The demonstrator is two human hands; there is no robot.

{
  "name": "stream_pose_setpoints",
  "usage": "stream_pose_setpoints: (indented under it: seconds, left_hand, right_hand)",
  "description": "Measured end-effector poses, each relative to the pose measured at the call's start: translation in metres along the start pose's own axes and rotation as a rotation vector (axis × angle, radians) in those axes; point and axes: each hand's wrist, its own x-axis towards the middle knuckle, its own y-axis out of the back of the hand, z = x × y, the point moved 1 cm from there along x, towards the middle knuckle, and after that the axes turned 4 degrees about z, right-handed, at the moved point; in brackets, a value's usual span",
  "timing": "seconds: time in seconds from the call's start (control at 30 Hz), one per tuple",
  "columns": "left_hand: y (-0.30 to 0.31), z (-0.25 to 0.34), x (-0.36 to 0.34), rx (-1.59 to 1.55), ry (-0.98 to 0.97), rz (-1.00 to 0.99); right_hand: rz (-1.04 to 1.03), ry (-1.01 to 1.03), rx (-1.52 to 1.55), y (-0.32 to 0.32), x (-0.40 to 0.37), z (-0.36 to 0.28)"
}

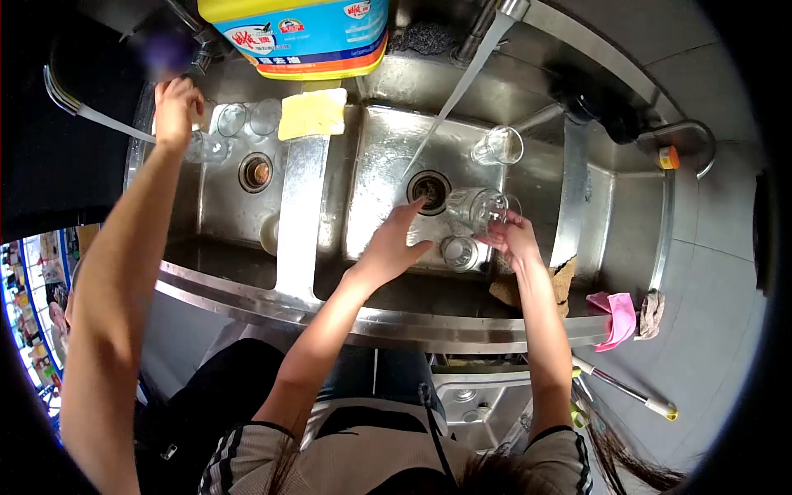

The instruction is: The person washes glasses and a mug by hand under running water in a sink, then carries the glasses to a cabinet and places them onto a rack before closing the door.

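Observation:
My right hand (513, 239) is closed on a clear glass mug (474, 205), which lies tilted above the middle sink basin (379, 165). Fingers spread, my left hand (389, 249) is held over the same basin with nothing in it, just below the drain (429, 192). A drinking glass (459, 253) is beside my right hand's fingertips. Farther back in the basin rests another glass (499, 146). A stream of water (450, 103) runs down from the faucet toward the drain, left of the mug.
A co-worker's hand (175, 111) reaches into the left basin, where several glasses (233, 120) sit. A yellow cloth (313, 114) lies on the divider below a large detergent jug (305, 37). A brown cloth (561, 285) and a pink cloth (612, 320) hang at the right.

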Motion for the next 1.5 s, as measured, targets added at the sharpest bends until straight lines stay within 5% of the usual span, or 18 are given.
stream_pose_setpoints:
  seconds: [0.2, 0.37, 0.67, 0.77, 0.87, 0.93, 0.97, 1.03, 1.07, 1.13, 1.2, 1.27, 1.3, 1.37, 1.4, 1.47, 1.5]
  left_hand:
    - [0.001, -0.013, -0.021, -0.223, 0.216, 0.002]
    - [0.002, -0.03, -0.025, -0.252, 0.18, 0.042]
    - [0.016, -0.027, -0.024, -0.299, 0.153, 0.12]
    - [0.015, -0.029, -0.028, -0.295, 0.162, 0.126]
    - [0.016, -0.027, -0.031, -0.314, 0.174, 0.089]
    - [0.014, -0.027, -0.03, -0.321, 0.179, 0.097]
    - [0.015, -0.024, -0.03, -0.309, 0.177, 0.098]
    - [0.019, -0.014, -0.03, -0.298, 0.175, 0.103]
    - [0.02, -0.012, -0.03, -0.246, 0.2, 0.068]
    - [0.021, -0.011, -0.031, -0.279, 0.217, 0.067]
    - [0.022, -0.014, -0.032, -0.274, 0.201, 0.08]
    - [0.02, -0.024, -0.03, -0.296, 0.179, 0.095]
    - [0.017, -0.031, -0.027, -0.269, 0.185, 0.103]
    - [0.013, -0.033, -0.009, -0.285, 0.362, 0.124]
    - [0.007, -0.034, 0.008, -0.524, 0.487, 0.258]
    - [0.005, -0.039, 0.047, -0.707, 0.67, 0.382]
    - [0.004, -0.039, 0.066, -0.71, 0.66, 0.39]
  right_hand:
    - [0.373, 0.032, 0.041, 0.012, 0.085, 0.02]
    - [0.586, 0.067, 0.113, 0.02, 0.124, 0.037]
    - [0.438, -0.016, 0.34, 0.035, 0.137, 0.043]
    - [0.23, -0.22, 0.085, 0.017, 0.076, 0.048]
    - [0.088, -0.087, -1.192, -0.006, 0.041, 0.063]
    - [0.225, 0.226, -1.777, -0.021, 0.017, 0.068]
    - [0.223, 0.234, -1.779, -0.016, 0.025, 0.075]
    - [0.116, 0.631, -2.222, -0.005, 0.055, 0.098]
    - [0.115, 0.645, -2.215, -0.004, 0.067, 0.097]
    - [-0.141, 0.08, -1.777, 0.0, 0.087, 0.096]
    - [-0.112, 0.154, -1.671, -0.004, 0.093, 0.099]
    - [-0.285, 0.549, -2.11, -0.028, 0.1, 0.09]
    - [-0.295, 0.55, -2.113, -0.038, 0.106, 0.082]
    - [-0.152, 0.42, -1.258, -0.059, 0.121, 0.061]
    - [-0.156, 0.423, -1.258, -0.071, 0.125, 0.062]
    - [0.007, 0.654, -0.634, -0.095, 0.135, 0.061]
    - [0.002, 0.666, -0.635, -0.106, 0.125, 0.054]
